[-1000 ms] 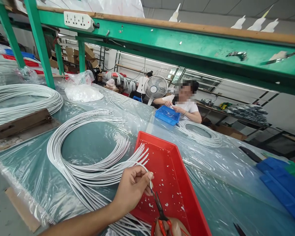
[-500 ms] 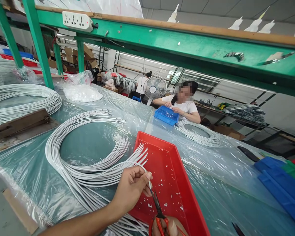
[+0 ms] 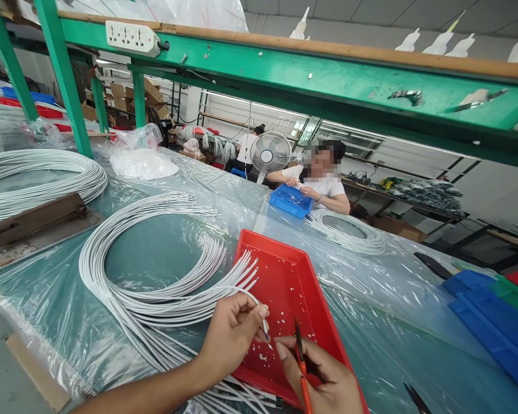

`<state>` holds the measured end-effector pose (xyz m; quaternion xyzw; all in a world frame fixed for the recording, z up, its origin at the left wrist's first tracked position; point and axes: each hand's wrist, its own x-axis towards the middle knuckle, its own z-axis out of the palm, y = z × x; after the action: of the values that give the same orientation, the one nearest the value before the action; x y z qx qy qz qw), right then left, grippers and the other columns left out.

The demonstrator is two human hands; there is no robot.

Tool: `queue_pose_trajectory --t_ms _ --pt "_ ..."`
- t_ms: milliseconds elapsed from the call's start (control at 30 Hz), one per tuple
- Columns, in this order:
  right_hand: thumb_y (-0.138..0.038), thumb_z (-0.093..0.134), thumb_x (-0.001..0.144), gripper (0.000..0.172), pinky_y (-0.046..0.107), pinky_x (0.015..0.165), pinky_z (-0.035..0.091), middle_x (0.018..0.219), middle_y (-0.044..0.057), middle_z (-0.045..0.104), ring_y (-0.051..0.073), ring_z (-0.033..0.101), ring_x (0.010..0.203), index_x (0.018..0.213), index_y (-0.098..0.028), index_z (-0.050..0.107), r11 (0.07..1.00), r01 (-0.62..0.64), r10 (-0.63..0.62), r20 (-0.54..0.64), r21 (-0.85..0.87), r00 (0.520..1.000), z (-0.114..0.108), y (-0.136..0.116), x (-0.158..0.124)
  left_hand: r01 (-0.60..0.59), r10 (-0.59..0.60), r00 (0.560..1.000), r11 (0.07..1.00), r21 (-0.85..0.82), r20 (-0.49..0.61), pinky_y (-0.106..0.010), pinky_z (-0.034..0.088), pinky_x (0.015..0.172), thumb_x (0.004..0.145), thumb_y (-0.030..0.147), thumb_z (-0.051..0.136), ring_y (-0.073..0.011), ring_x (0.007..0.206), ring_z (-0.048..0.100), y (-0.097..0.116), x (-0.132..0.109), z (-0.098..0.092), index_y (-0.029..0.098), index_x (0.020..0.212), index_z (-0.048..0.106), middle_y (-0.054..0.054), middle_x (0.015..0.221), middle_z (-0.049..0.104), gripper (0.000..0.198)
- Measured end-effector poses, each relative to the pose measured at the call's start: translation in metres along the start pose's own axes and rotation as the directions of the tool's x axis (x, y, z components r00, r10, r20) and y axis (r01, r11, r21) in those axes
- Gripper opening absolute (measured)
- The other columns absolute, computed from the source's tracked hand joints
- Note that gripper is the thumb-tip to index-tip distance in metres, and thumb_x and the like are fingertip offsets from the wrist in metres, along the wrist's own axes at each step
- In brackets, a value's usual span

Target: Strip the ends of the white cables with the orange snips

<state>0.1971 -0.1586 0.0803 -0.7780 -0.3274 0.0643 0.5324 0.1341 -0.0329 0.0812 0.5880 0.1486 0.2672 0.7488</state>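
The right hand (image 3: pixel 326 376) partly hid its gripped scissors (image 3: pixel 303 369); just left, the curled left hand (image 3: pixel 233 328) pinched a cable (image 3: pixel 265 326).

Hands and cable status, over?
Left hand pinching white cable near its end. Right hand holding orange-handled scissors, apart from cable. Red tray beneath cable end.

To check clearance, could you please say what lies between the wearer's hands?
The head view shows a white cable tip jutting from the left hand above the red tray.

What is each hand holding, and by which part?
Left hand: a white cable, near its end. Right hand: scissors, by the orange handles.
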Motion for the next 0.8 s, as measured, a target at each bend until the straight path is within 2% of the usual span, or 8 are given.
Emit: queue_pose_trajectory --t_ms 67,167,367,567,667,800 --pt "-0.034 0.059 0.074 0.018 0.019 0.055 0.041 0.065 0.0 0.056 0.016 0.055 0.061 0.071 -0.017 0.063 0.999 0.033 -0.033 0.042 0.003 0.999 -0.001 -0.005 0.004 -0.015 0.015 1.0 0.999 0.041 -0.002 -0.017 0.04 0.048 0.079 0.041 0.054 -0.0084 0.048 0.052 0.001 0.0 0.001 0.01 0.067 0.054 0.0 0.053 0.053 0.033" --pt "-0.031 0.055 0.076 0.018 0.019 0.056 0.041 0.061 -0.001 0.051 0.017 0.055 0.062 0.067 -0.017 0.059 0.996 0.083 -0.08 0.12 -0.017 0.99 -0.001 -0.006 0.008 -0.021 0.021 1.0 0.997 0.07 0.0 -0.017 0.038 0.049 0.08 0.038 0.053 -0.0089 0.049 0.051 0.002 0.0 0.001 0.01 0.066 0.053 0.0 0.052 0.053 0.031" --pt "-0.029 0.047 0.081 0.023 0.019 0.05 0.035 0.058 -0.002 0.041 0.013 0.04 0.053 0.061 -0.017 0.047 0.961 0.226 -0.186 0.231 -0.16 0.955 -0.003 0.001 0.013 -0.048 0.047 0.999 0.998 0.044 0.022 -0.02 0.039 0.05 0.08 0.039 0.051 -0.0123 0.052 0.053 -0.003 0.0 0.0 0.012 0.065 0.051 -0.001 0.054 0.053 0.031" --pt "-0.017 0.043 0.064 0.01 0.022 0.046 0.025 0.054 -0.004 0.034 0.012 0.031 0.049 0.056 -0.019 0.039 0.899 0.3 -0.234 0.23 -0.319 0.945 -0.002 -0.006 0.017 -0.032 0.032 0.999 0.997 0.069 0.012 -0.02 0.038 0.052 0.078 0.041 0.054 -0.0115 0.054 0.049 -0.007 -0.001 -0.001 0.012 0.063 0.055 -0.001 0.057 0.052 0.033" --pt "-0.017 0.043 0.06 0.009 0.022 0.045 0.023 0.052 -0.004 0.032 0.012 0.03 0.048 0.053 -0.02 0.038 0.937 0.25 -0.203 0.201 -0.243 0.958 0.0 -0.005 0.02 -0.012 0.011 0.999 0.999 0.031 0.036 -0.02 0.037 0.052 0.075 0.043 0.057 -0.0116 0.054 0.048 -0.005 0.001 -0.002 0.011 0.063 0.058 -0.002 0.056 0.052 0.035" --pt "-0.018 0.049 0.06 0.007 0.019 0.045 0.027 0.052 -0.004 0.036 0.011 0.032 0.049 0.055 -0.017 0.045 0.999 0.031 -0.039 0.253 0.033 0.967 -0.001 0.003 0.027 0.018 -0.014 0.996 0.999 -0.05 0.085 -0.02 0.036 0.052 0.075 0.048 0.055 -0.0109 0.052 0.048 -0.003 0.002 -0.005 0.01 0.064 0.059 -0.002 0.054 0.053 0.04"
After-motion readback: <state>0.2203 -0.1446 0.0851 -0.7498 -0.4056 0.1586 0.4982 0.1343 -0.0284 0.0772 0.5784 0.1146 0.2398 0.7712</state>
